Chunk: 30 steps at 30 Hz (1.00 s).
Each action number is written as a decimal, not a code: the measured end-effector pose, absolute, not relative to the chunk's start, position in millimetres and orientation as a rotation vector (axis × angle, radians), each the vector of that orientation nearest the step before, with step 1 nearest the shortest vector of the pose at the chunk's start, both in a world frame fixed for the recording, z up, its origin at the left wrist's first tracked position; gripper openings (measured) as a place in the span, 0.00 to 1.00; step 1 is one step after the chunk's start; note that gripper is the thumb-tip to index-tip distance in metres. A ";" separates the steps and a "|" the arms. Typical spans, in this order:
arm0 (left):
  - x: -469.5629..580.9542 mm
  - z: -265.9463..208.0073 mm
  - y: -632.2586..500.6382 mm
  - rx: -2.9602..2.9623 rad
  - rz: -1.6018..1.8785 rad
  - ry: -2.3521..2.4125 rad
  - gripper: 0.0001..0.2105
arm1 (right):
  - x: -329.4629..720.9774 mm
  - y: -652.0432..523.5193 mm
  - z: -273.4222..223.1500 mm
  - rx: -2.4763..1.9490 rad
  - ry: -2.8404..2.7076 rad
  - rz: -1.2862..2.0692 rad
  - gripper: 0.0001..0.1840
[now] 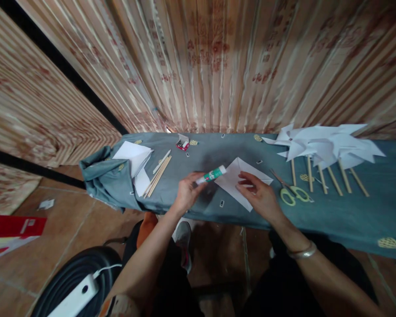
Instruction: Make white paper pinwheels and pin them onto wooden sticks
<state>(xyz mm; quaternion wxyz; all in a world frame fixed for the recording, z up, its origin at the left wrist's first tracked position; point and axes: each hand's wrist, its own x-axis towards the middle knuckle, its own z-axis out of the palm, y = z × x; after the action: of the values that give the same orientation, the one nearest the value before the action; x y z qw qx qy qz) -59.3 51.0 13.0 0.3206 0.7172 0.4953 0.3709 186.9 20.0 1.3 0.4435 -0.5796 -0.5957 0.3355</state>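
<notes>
My left hand [186, 193] is closed around a glue stick [211, 175] with a green label, its white end pointing up and to the right. A square of white paper [232, 180] with crease lines lies flat on the cloth, partly beneath my right hand [255, 193]. The fingers of that hand are apart over the paper, with nothing between them; whether they touch it I cannot tell. Scissors [293, 195] with yellow-green handles lie just right of the paper, blades pointing away from me.
Several white paper pinwheels [326, 143] on wooden sticks lie at the right. Toward the left are wooden sticks [158, 177], a pen [162, 161], a stack of white paper [133, 154] and a small red box [182, 142]. A curtain [198, 66] hangs behind the cloth-covered table [350, 220].
</notes>
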 end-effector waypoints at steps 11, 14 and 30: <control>-18.2 14.3 38.6 1.807 0.873 0.977 0.15 | 197.7 12.2 32.5 -1.089 -0.605 1.402 0.18; -34.5 10.9 58.0 1.951 0.857 1.150 0.16 | 215.5 19.8 36.6 -0.991 -0.357 1.440 0.19; -25.1 -7.7 73.9 2.582 0.774 1.301 0.17 | 241.5 26.4 25.9 -0.846 -0.182 1.575 0.14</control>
<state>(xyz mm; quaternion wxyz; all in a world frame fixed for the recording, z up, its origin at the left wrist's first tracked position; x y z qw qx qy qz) -25.1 73.9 -7.7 0.0744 0.8603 0.4334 0.2579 241.5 26.4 25.9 0.6230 -0.3682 -0.0791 0.6856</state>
